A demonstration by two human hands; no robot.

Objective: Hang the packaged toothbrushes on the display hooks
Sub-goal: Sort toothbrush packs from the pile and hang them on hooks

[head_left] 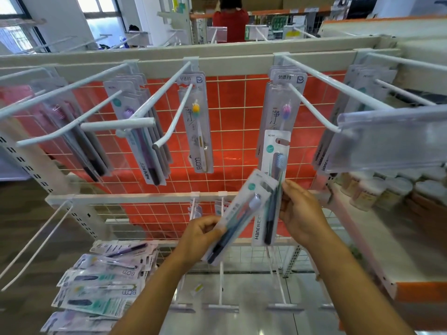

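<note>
My left hand (202, 236) grips a small stack of packaged toothbrushes (244, 211), tilted up to the right. My right hand (298, 211) holds a single Hane toothbrush pack (274, 165) upright by its right edge, its hang hole just below the display hook (312, 108) that carries several white packs (281, 100). Another hook (176, 114) at centre holds a pack with an orange-bristled brush (199, 126). Further hooks at left (72, 122) carry Hane packs (142, 131).
A pile of loose toothbrush packs (101, 281) lies on the lower shelf at left. Bare lower hooks (36, 240) jut out at left. A clear price-tag holder (391, 139) hangs at right, jars (377, 189) behind it. A person in red (231, 22) stands beyond the rack.
</note>
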